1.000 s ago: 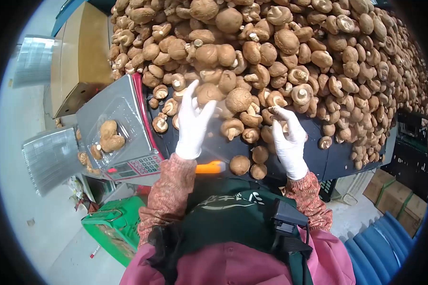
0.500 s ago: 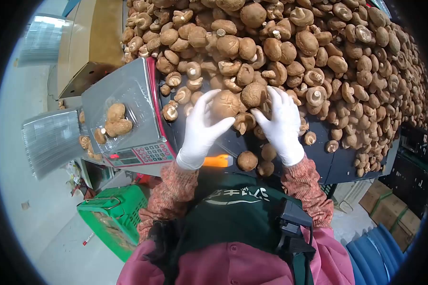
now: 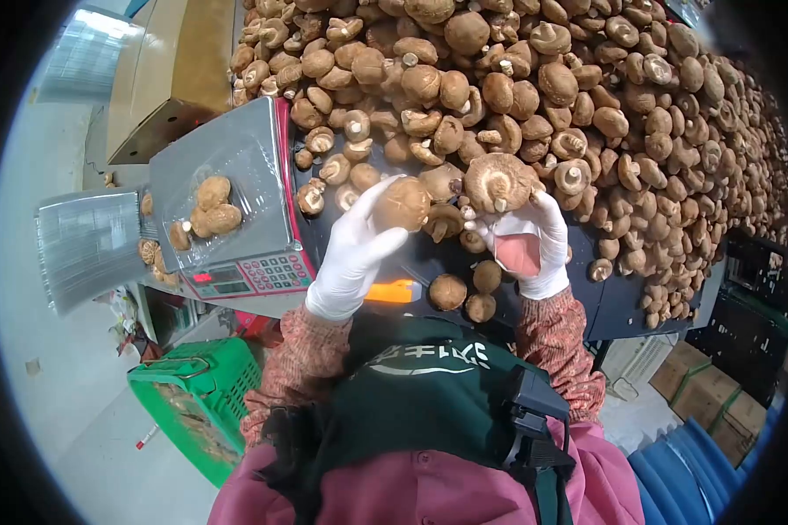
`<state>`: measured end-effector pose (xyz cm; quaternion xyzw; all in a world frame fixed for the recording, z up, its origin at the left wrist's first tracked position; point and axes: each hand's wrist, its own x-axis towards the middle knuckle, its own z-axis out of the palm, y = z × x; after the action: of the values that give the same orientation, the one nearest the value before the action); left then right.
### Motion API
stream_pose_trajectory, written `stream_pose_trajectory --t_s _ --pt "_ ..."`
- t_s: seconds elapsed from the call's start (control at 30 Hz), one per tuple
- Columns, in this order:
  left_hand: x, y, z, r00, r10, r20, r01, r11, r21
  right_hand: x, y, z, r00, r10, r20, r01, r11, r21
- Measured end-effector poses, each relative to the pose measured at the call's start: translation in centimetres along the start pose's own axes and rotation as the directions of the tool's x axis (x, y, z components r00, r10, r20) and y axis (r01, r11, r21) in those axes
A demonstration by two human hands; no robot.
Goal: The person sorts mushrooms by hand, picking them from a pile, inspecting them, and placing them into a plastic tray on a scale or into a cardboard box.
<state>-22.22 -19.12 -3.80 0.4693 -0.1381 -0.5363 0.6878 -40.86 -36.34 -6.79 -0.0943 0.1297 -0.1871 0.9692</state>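
In the head view, a dark table [image 3: 622, 302] is seen to be covered almost wholly by a heap of brown mushrooms [image 3: 543, 87], which runs off to the far and right edges. Only a narrow bare strip is left along the near edge, where an orange object [image 3: 392, 291] and a few loose mushrooms [image 3: 464, 293] are lying. At the left edge of the table a scale [image 3: 236, 149] is set, with a clear tray of mushrooms [image 3: 203, 210] placed on its pan. Open floor is seen left of it, broken by a green basket [image 3: 206, 394] near the person and a stack of clear trays [image 3: 87, 245].

A round, pale-brown mushroom [image 3: 401, 203] is held by the white-gloved left hand [image 3: 355, 249], with the fingers closed around its smooth cap, just above the near strip. A wider mushroom [image 3: 497, 182], its cap mottled and cracked, is pinched at the fingertips of the right hand [image 3: 525, 241] and lifted beside the first, near the heap's front edge.

Red digits are shown on the scale's display [image 3: 223, 282] but cannot be read. White lettering is printed on the dark apron [image 3: 429, 357]; it cannot be made out.
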Motion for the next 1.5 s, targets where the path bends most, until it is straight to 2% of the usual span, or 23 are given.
stream_pose_trajectory --t_s 0.07,0.2,0.23,0.3,0.37,0.4,0.47,0.53,0.6,0.63,0.67,0.7,0.77,0.87,0.9,0.93,1.0,1.13,1.2,1.23,1.27,1.4,1.5 --pt "-0.8 0.6 0.3 1.0 -0.02 0.023 0.022 0.998 -0.061 -0.6 1.1 1.7 0.999 -0.004 -0.046 0.009 0.995 0.104" --pt "-2.6 1.8 -0.2 0.993 -0.051 0.11 0.06 0.995 -0.081 -0.7 2.6 2.4 0.992 0.008 0.123 -0.033 0.979 0.202" --pt "-3.1 1.7 -0.5 0.997 0.007 0.082 -0.008 1.0 0.016 -0.7 3.1 2.6 0.998 0.022 0.06 -0.031 0.989 0.148" --pt "-4.5 2.1 -1.9 0.991 0.108 0.082 -0.119 0.982 0.147 0.2 4.8 4.9 0.999 -0.015 -0.033 0.009 0.985 -0.174" --pt "-6.3 3.3 -3.2 0.995 0.046 0.086 -0.053 0.995 0.079 1.9 6.6 8.0 0.998 -0.045 -0.054 0.011 0.855 -0.519" --pt "-7.2 4.2 -3.7 0.996 -0.004 0.094 0.003 1.0 0.011 2.9 7.5 8.9 0.999 -0.035 -0.025 0.014 0.816 -0.578" --pt "-9.0 5.0 -5.5 0.996 0.062 0.058 -0.069 0.99 0.122 4.6 9.8 11.3 0.998 -0.052 -0.047 -0.006 0.608 -0.794" --pt "-10.7 5.7 -7.5 0.986 0.163 0.022 -0.163 0.95 0.268 6.8 12.2 12.5 0.999 -0.045 0.015 0.037 0.524 -0.851" --pt "-12.2 6.0 -9.5 0.964 0.258 -0.063 -0.217 0.903 0.371 8.5 14.9 15.5 0.994 -0.113 0.011 0.049 0.349 -0.936" --pt "-13.1 6.8 -10.2 0.959 0.253 -0.131 -0.196 0.918 0.345 9.7 16.0 15.4 0.968 -0.206 0.145 0.149 0.005 -0.989" --pt "-13.7 7.0 -11.3 0.932 0.329 -0.149 -0.237 0.869 0.435 11.8 17.0 13.9 0.891 -0.237 0.388 0.329 -0.254 -0.91" --pt "-14.2 7.0 -12.5 0.916 0.366 -0.164 -0.246 0.836 0.491 13.2 17.7 14.2 0.843 -0.181 0.506 0.375 -0.477 -0.795" --pt "-14.9 7.4 -14.4 0.886 0.423 -0.192 -0.226 0.754 0.616 14.9 18.7 15.1 0.81 0.0 0.586 0.384 -0.756 -0.53" --pt "-15.6 9.8 -15.9 0.805 0.564 -0.184 -0.227 0.58 0.783 15.7 19.2 14.1 0.82 0.081 0.567 0.384 -0.812 -0.439" --pt "-15.6 10.1 -16.7 0.779 0.576 -0.249 -0.216 0.618 0.756 15.2 18.9 15.1 0.831 0.002 0.557 0.349 -0.781 -0.518" --pt "-15.2 11.1 -17.2 0.722 0.651 -0.234 -0.24 0.553 0.798 14.4 18.0 14.9 0.794 -0.071 0.604 0.342 -0.769 -0.54" --pt "-14.0 12.5 -19.0 0.649 0.732 -0.208 -0.192 0.423 0.886 13.2 15.9 14.0 0.835 -0.226 0.502 0.237 -0.675 -0.698" --pt "-9.7 15.0 -21.5 0.642 0.763 -0.075 -0.078 0.162 0.984 7.9 13.1 11.4 0.846 -0.498 0.189 -0.074 -0.461 -0.884" --pt "-8.4 15.0 -22.5 0.727 0.684 -0.051 0.059 0.011 0.998 5.1 13.1 11.1 0.819 -0.568 0.081 -0.137 -0.331 -0.934" --pt "-7.7 14.1 -23.5 0.756 0.654 -0.034 0.091 -0.054 0.994 3.4 12.7 10.1 0.815 -0.566 0.122 -0.176 -0.444 -0.879" --pt "-7.2 13.5 -24.3 0.784 0.621 -0.02 0.121 -0.12 0.985 2.0 12.9 9.0 0.763 -0.646 -0.024 -0.234 -0.242 -0.942" --pt "-8.2 15.3 -24.8 0.859 0.504 -0.093 0.077 0.051 0.996 -1.9 13.2 8.5 0.699 -0.711 -0.073 -0.342 -0.244 -0.907" --pt "-9.6 16.0 -26.0 0.814 0.571 -0.1 -0.017 0.196 0.98 -3.3 12.5 7.3 0.678 -0.732 -0.071 -0.307 -0.193 -0.932"
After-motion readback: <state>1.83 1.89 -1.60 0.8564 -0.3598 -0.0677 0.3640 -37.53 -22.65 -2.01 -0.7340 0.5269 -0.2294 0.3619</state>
